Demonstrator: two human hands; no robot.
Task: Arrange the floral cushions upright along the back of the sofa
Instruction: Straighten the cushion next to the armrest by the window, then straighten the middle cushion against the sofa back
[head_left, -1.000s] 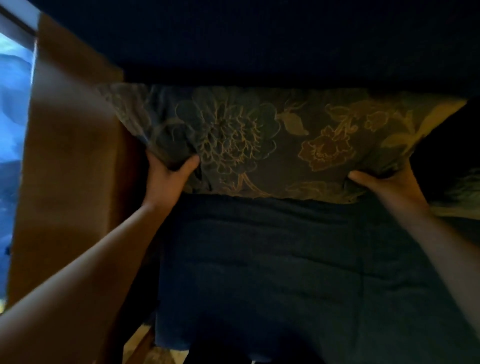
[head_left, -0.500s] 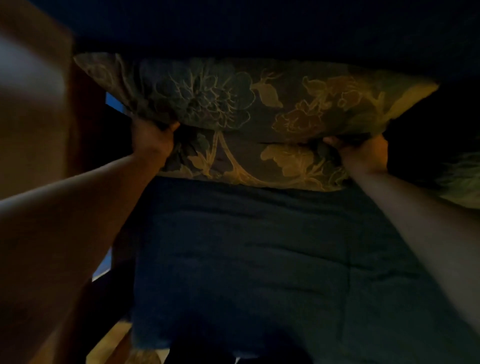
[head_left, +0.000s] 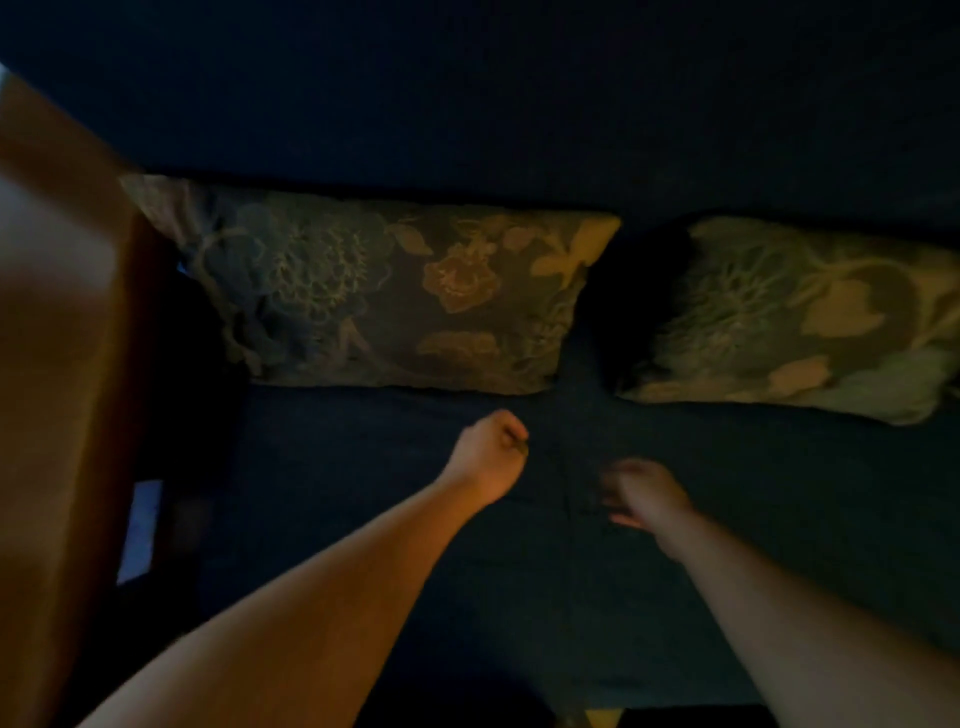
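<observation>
A floral cushion (head_left: 395, 296) stands against the dark blue sofa back (head_left: 519, 104) at the left, beside the wooden armrest. A second floral cushion (head_left: 795, 317) leans against the back to its right, with a dark gap between the two. My left hand (head_left: 491, 457) hovers over the seat just in front of the left cushion, fingers curled into a loose fist, holding nothing. My right hand (head_left: 641, 491) is beside it, blurred, fingers bent downward, also holding nothing. Neither hand touches a cushion.
The dark blue sofa seat (head_left: 363, 519) spreads in front of the cushions. A broad wooden armrest (head_left: 57, 364) runs down the left edge. The scene is dim.
Both hands have let go of the left cushion and drawn back toward the middle of the seat. The cushion now rests against the sofa back. The view has shifted right, showing the second cushion.
</observation>
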